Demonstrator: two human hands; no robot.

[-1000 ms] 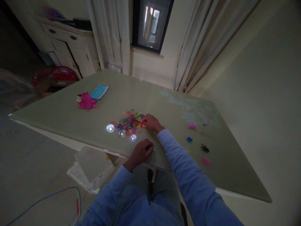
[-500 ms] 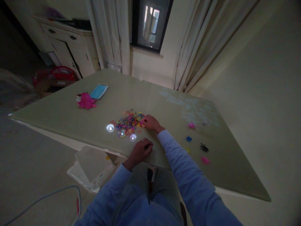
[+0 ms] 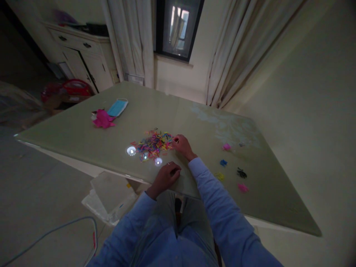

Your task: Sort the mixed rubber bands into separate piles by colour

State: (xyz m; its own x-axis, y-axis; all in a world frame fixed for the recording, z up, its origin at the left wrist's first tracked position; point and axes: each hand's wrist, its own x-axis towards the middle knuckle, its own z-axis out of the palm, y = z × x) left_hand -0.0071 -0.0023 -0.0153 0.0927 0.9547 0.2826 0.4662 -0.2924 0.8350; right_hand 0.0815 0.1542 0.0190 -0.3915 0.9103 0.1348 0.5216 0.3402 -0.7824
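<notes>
A loose heap of small multicoloured strips (image 3: 153,144), which look like little rubber bands, lies in the middle of the table. My right hand (image 3: 183,146) is at the heap's right edge, its thumb and fingers pinched together; anything between them is too small to make out. Nearer the front edge, my left hand (image 3: 167,176) rests on the table with fingers curled in, and what is inside is hidden. To the right lie small single-colour clusters: pink (image 3: 226,147), blue (image 3: 223,162), yellow (image 3: 219,176), black (image 3: 241,172) and a second pink one (image 3: 243,188).
A blue face mask (image 3: 117,108) and a crumpled bright pink piece (image 3: 103,119) lie on the table's left side. A pale scrap (image 3: 241,144) sits beyond the clusters. The table's front edge (image 3: 83,159) runs close to my body, with white wrapped sheets (image 3: 111,196) below.
My right hand has drawn slightly to the right, away from the heap. More of the yellow cluster shows beside my right sleeve. My left hand has stayed in place.
</notes>
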